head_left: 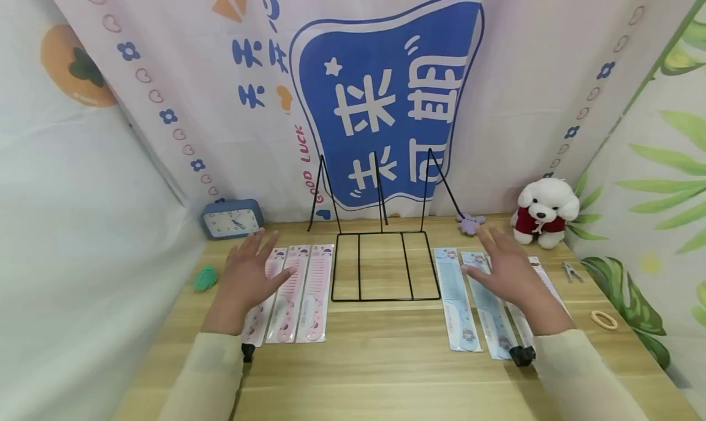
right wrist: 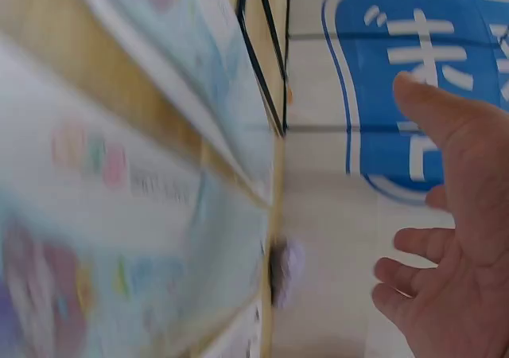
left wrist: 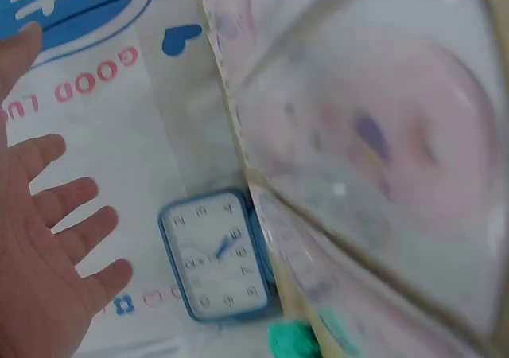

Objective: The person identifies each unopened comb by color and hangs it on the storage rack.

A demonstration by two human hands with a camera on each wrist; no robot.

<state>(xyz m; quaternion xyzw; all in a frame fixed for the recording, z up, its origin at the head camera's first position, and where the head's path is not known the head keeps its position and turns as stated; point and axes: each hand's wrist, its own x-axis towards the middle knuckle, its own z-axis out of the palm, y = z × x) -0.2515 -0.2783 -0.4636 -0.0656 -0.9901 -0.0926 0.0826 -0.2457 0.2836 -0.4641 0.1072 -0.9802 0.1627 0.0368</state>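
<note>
At 4 o'clock from left hand: pink combs, long axis near 12–6 | at 8 from right hand: two blue combs, axis tipped toward 11–5 | wire rack between | both hands wide, nothing held, each nearer its own side's combs.

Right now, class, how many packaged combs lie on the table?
6: three pink packs left of the wire rack; two blue packs right of it, and another pack beyond them, partly behind the right hand. Others could be hidden.
</note>
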